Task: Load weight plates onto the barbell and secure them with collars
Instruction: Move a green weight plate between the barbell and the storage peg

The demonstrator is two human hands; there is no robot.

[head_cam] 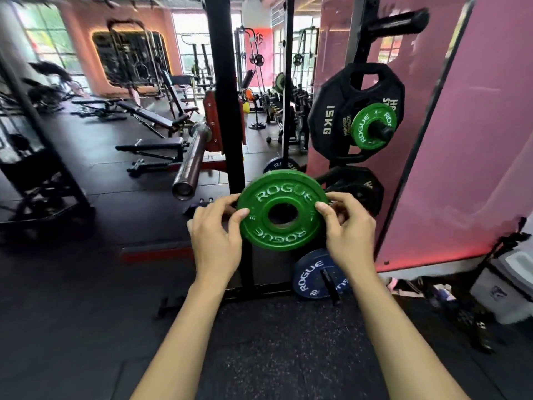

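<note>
Green round metal weight plate (284, 210) marked ROGUE sits at frame centre, held upright in the air with its face toward the camera. Left hand (215, 229) pinches its left rim, thumb on the face; right hand (346, 228) pinches the right rim likewise. Both grips closed on the plate. Bare steel barbell sleeve (191, 161) lies left of and above the plate, well apart, end pointing toward camera. Second small green plate (373, 127) hangs on a black storage peg, upper right, over a black 15 KG plate (326, 116).
</note>
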